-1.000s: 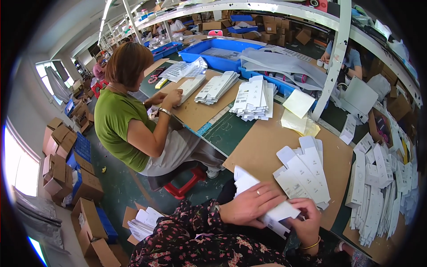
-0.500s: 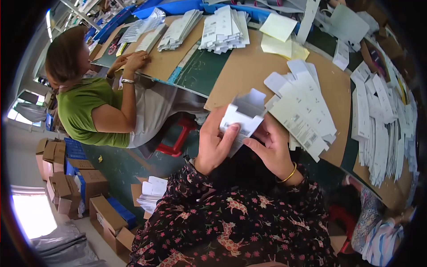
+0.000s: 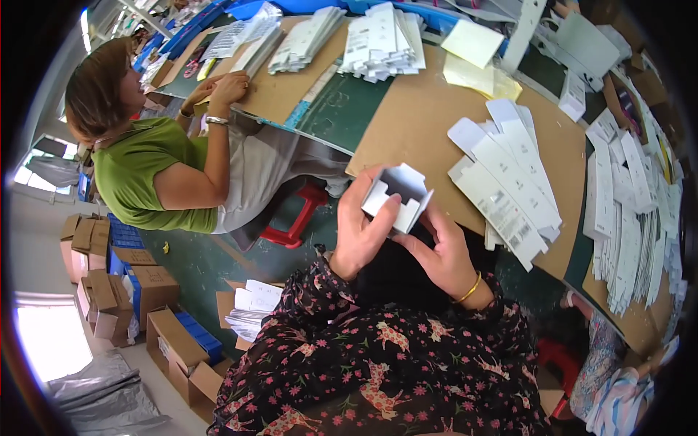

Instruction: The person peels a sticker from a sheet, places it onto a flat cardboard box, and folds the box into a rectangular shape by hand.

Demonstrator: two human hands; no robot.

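Note:
Between my two hands is a small white carton [image 3: 404, 190], its top end open toward me with the flaps standing up. My left hand [image 3: 363, 225] grips its left side, with the thumb pressed on the front panel. On the right, my right hand [image 3: 440, 251] closes on the lower right side, fingers behind and thumb near the bottom edge. The carton's lower end is hidden by my hands. Just beyond them, a fanned pile of flattened white cartons [image 3: 512, 182] lies on a brown cardboard sheet [image 3: 407, 123].
More flat cartons lie in stacks [image 3: 382, 43] at the back and in a large heap [image 3: 632, 218] at the right. Yellowish paper sheets [image 3: 476, 62] rest at the back. A person in green [image 3: 156, 167] works at the left, near a red stool [image 3: 298, 218]. Cardboard boxes [image 3: 174, 356] stand on the floor.
The carton has tipped so that its open end faces me more, and its inside shows better. Both hands keep hold of it. The view has shifted slightly.

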